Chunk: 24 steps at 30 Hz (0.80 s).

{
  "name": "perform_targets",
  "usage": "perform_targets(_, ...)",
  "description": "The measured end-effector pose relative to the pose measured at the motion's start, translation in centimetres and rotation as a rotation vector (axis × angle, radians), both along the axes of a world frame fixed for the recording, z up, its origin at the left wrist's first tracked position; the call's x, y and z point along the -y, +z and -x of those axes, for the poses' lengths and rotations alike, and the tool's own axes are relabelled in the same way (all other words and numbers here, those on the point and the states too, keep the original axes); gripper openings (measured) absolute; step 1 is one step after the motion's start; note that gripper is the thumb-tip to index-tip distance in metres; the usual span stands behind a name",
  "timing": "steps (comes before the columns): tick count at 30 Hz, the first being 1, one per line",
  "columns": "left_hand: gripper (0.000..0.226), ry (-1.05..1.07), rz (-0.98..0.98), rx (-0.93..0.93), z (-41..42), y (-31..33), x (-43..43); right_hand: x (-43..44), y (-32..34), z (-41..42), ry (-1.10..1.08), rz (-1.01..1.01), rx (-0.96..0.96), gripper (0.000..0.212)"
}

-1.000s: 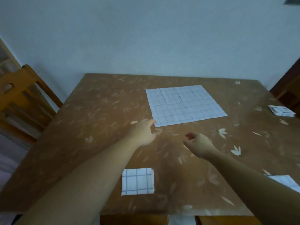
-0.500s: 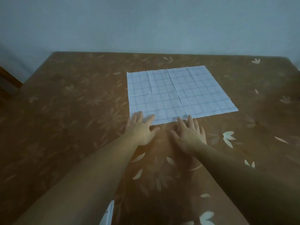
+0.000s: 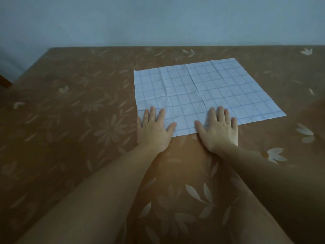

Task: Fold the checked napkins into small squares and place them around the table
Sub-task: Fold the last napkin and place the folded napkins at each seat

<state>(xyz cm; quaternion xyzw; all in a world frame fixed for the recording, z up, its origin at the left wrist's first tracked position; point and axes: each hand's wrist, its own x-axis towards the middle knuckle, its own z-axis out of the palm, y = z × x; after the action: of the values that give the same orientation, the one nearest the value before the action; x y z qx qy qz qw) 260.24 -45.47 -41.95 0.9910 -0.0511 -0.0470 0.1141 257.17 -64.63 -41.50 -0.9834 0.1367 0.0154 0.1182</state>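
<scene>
The checked napkin [image 3: 202, 88] lies unfolded and flat on the desk [image 3: 66, 124], right of centre and towards the far edge. Fold creases cross it. The left grip [image 3: 154, 132] is flat, with fingers straight and spread, and covers the napkin's near left corner. The right grip [image 3: 219, 132] is also flat and spread. Its fingers rest on the napkin's near edge and its heel on the desk. Neither grip holds anything. The grips lie side by side, apart.
</scene>
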Motion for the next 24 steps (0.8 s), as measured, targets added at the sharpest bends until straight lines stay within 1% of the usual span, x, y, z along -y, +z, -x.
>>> perform_targets(4,0.050,-0.005,0.086,0.127,0.7,-0.1,0.3,0.0,0.1,0.4,0.038,0.013,0.018,0.073)
perform_targets(8,0.020,0.019,0.176,0.250,2.2,1.0,-0.3,-0.7,0.3,2.1,0.088,0.003,-0.008,0.071)
perform_targets(10,0.021,0.025,0.177,0.240,3.3,2.1,-0.6,-1.2,0.8,3.4,0.104,-0.018,-0.016,0.072)
perform_targets(12,0.020,0.023,0.171,0.212,4.6,3.1,-0.9,-2.2,1.4,5.1,0.145,-0.041,0.034,0.078)
perform_targets(14,0.020,0.020,0.206,0.176,6.2,4.1,-1.1,-3.7,2.2,6.9,0.222,-0.065,0.101,0.086)
perform_targets(16,0.020,0.010,0.263,0.124,7.9,5.3,-1.4,-5.4,3.1,8.3,0.317,-0.101,0.133,0.086)
perform_targets(18,0.018,0.007,0.356,0.056,9.3,6.2,-2.0,-6.7,3.5,9.3,0.400,-0.129,0.157,0.072)
perform_targets(19,0.017,0.009,0.412,0.028,9.9,6.7,-2.3,-7.3,3.9,9.8,0.413,-0.151,0.199,0.060)
perform_targets(21,0.018,-0.013,0.486,-0.011,11.4,7.6,-3.1,-8.0,4.7,10.5,0.369,-0.201,0.275,0.035)
perform_targets(22,0.021,-0.036,0.519,-0.031,12.2,8.1,-3.5,-8.4,5.5,11.0,0.341,-0.224,0.274,0.027)
perform_targets(24,0.032,-0.067,0.657,-0.085,13.8,9.0,-4.5,-8.7,7.1,12.0,0.256,-0.342,0.247,0.023)
